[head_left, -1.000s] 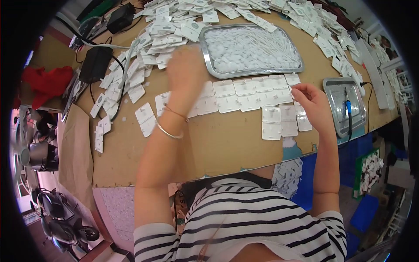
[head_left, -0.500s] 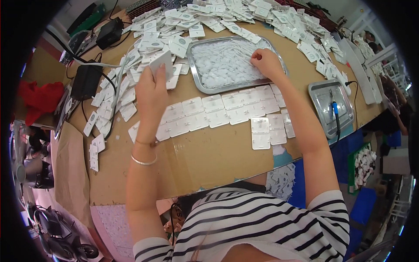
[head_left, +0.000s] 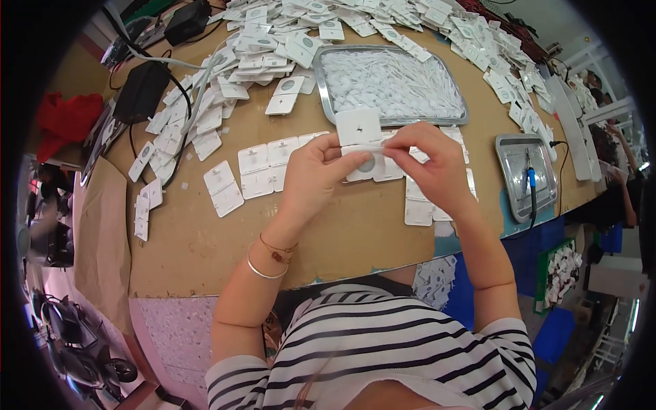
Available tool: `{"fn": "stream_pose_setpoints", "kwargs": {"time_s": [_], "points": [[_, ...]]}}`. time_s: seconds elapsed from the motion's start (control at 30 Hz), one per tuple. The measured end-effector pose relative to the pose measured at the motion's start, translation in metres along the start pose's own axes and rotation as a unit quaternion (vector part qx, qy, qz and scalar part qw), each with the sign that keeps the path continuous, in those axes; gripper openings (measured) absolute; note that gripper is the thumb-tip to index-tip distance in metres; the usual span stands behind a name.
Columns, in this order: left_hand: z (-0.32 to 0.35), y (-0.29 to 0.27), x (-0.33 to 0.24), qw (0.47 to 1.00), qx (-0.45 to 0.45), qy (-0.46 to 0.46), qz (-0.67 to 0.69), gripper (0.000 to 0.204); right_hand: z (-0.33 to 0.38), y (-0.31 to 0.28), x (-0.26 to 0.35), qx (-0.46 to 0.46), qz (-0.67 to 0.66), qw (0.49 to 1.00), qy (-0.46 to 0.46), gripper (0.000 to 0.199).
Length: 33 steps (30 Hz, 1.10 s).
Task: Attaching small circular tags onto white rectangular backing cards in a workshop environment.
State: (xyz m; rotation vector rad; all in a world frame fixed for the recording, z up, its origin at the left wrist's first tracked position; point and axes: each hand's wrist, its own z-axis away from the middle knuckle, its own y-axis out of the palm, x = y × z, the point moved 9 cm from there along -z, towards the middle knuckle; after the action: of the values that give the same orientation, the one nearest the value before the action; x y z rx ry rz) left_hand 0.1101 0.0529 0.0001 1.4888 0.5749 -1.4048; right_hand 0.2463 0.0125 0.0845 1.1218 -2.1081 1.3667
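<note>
Over the near side of the metal tray [head_left: 328, 101], my left hand [head_left: 309, 179] is closed on a white plastic panel [head_left: 358, 126] with a small dark mark on its upper half. My right hand [head_left: 437, 164] pinches at the panel's right edge, level with its middle. A thin white piece seems to lie between those fingertips, too small to make out. Many small white parts [head_left: 383, 82] fill the tray. Below my hands, flat panels lie in rows [head_left: 257, 168], partly hidden by my hands and forearms.
A heap of similar white panels [head_left: 273, 42] curves around the tray's far side. At the right, a smaller metal tray [head_left: 503, 179] holds a blue-handled soldering iron [head_left: 531, 179] with a cord. Black adapters [head_left: 141, 92] and cables lie at the left.
My left hand has brought the panel from the heap at the left to the middle. My right hand has left the tray and come to the panel's edge. The view has shifted slightly.
</note>
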Motion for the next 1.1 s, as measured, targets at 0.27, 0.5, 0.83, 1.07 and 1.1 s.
{"fn": "stream_pose_setpoints", "kwargs": {"time_s": [0.27,0.5,0.83,1.07,1.1], "points": [[0.009,0.0,-0.014,0.997,0.023,0.059,-0.044,0.028,0.003,0.011,0.01,0.0,0.054,0.998,-0.027,0.017],[0.009,0.0,-0.012,0.998,0.016,0.06,0.027,0.025,0.013,0.032,-0.046,0.01,-0.254,0.931,0.263,0.026],[0.013,-0.002,-0.015,0.987,-0.018,0.126,-0.096,0.022,0.02,0.037,-0.028,0.068,-0.196,0.95,0.234,0.016],[0.01,-0.022,-0.018,0.993,-0.071,0.09,0.011,0.022,-0.03,0.026,-0.078,0.049,-0.046,0.972,0.225,0.017],[0.01,-0.021,-0.019,0.993,-0.068,0.091,0.013,0.022,-0.044,0.015,-0.095,0.029,0.071,0.982,0.173,0.018]]}}
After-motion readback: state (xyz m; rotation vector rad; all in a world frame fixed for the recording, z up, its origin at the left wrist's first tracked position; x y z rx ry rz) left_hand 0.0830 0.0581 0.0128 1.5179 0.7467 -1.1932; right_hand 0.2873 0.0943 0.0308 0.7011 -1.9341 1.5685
